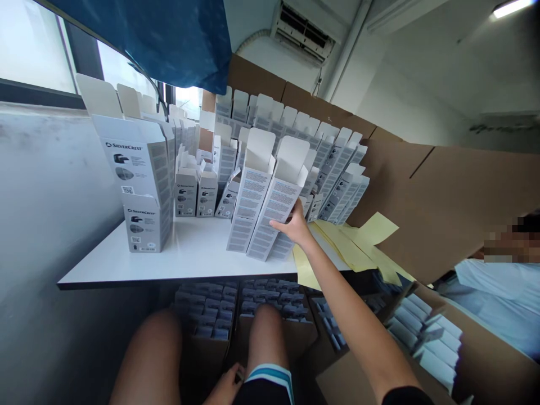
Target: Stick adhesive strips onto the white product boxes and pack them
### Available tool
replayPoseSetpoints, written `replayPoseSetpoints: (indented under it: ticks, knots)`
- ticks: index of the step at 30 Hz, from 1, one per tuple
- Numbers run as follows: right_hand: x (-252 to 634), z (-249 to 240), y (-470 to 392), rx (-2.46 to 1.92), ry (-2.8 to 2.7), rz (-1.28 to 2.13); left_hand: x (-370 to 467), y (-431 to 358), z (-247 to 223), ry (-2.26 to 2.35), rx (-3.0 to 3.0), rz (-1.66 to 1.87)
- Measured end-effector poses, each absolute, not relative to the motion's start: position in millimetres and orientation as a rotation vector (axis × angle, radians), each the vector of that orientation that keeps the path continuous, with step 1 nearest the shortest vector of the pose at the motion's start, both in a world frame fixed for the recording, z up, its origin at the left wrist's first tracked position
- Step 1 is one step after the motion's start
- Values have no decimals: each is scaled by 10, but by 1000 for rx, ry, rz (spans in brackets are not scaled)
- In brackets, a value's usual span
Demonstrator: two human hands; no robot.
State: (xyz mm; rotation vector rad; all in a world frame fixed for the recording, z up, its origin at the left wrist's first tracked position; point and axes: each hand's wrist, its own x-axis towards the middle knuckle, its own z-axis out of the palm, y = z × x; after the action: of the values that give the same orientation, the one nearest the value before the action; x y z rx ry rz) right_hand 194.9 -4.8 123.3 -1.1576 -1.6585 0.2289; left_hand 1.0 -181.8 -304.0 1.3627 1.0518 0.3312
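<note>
My right hand (pixel 296 225) reaches over the white table (pixel 189 264) and grips the side of a tall white box (pixel 274 216) with its top flap open. Another tall box (pixel 251 202) stands against it on the left. Low between my legs is my left hand (pixel 231 382), its fingers curled; what they hold, if anything, is too small to make out. Stacked grey-white boxes (pixel 143 225) with open flaps stand at the table's left side.
Rows of open boxes (pixel 291 118) line the back. Yellow sheets (pixel 354 247) lie at the right. Cartons of boxes (pixel 211 315) sit under the table. A person in a light shirt (pixel 502 292) is at the far right, beside a carton of white boxes (pixel 439 349).
</note>
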Motion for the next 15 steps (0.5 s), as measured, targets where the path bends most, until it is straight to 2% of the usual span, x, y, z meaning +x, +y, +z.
replayPoseSetpoints:
  ticks: [8, 15]
  knots:
    - [1957, 1274, -25, -1133, -1692, 405, 29, -1823, -3075, 1060, 1351, 336]
    - [1977, 1238, 28, -1137, -1632, 420, 26, -1836, -3095, 1055, 1340, 351]
